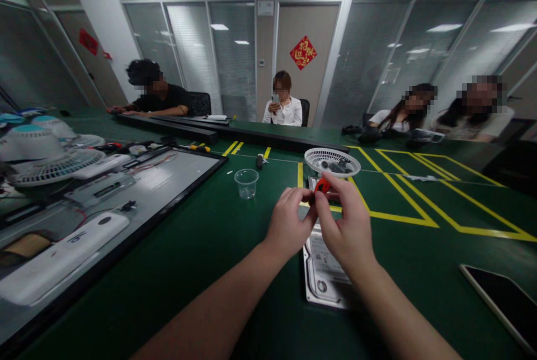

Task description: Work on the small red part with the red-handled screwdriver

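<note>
In the head view my two hands meet above a silver hard drive (325, 270) lying on the green table. My right hand (348, 220) pinches a small red-orange and black object (322, 185) between thumb and fingers; its kind cannot be made out. My left hand (289, 220) is closed too, its thumb and fingertips at the dark lower part of the same object. A white slotted basket (356, 168) holding small dark parts stands just beyond my hands. To the left of them is a clear plastic cup (246, 181).
At left, a black-rimmed panel (176, 200) carries white casings (67, 256) and wires. Fan parts (37, 147) pile up behind it. Long black bars (251, 137) cross the far side. A phone (499, 298) lies at right. Several people sit across the table.
</note>
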{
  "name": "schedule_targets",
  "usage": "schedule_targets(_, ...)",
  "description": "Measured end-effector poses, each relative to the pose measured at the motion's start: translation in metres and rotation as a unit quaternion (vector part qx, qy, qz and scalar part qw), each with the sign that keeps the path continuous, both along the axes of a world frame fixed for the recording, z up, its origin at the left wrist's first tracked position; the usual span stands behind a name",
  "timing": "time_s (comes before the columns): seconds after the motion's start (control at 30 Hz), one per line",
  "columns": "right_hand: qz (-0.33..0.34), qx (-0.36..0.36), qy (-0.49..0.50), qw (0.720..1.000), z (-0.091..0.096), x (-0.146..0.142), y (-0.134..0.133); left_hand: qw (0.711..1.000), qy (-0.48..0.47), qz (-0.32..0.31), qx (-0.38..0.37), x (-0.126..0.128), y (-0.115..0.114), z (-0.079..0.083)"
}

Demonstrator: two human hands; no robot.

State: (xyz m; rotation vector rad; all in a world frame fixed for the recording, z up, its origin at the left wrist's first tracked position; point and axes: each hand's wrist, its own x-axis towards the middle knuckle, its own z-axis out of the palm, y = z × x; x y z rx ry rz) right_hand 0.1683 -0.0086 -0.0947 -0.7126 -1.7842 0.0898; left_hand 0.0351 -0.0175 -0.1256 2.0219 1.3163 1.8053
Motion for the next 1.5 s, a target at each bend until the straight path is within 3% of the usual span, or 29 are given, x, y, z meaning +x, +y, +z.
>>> schedule_targets(0.67, -0.007, 0.009, -0.012, 1.000, 0.0007, 0.0004, 0.0006, 1.000, -0.004, 0.007, -0.007, 0.0009, 0.0001, -0.0004)
schedule_targets(0.87, 0.011, -0.005, -0.007, 1.000, -0.0013, -0.0001, 0.0021, 1.000, 0.010, -0.024, -0.011, 0.0006, -0.0009, -0.0001)
schedule_targets(1.03, -0.008, 0.014, -0.013, 1.000, -0.0004, 0.0023, 0.0017, 1.000, -0.016, -0.004, -0.018, 0.0001, 0.0008, 0.0000)
schedule_targets(1.23, 0.007, -0.006, -0.006, 1.000, 0.0002, -0.0004, 0.0012, 0.998, -0.028, -0.046, -0.031, 0.0000, -0.0005, 0.0015)
schedule_targets(1.5, -0.014, -0.009, 0.004, 1.000, -0.0030, 0.0020, 0.0027, 0.999, -0.021, -0.016, -0.032, -0.0007, 0.0000, 0.0002)
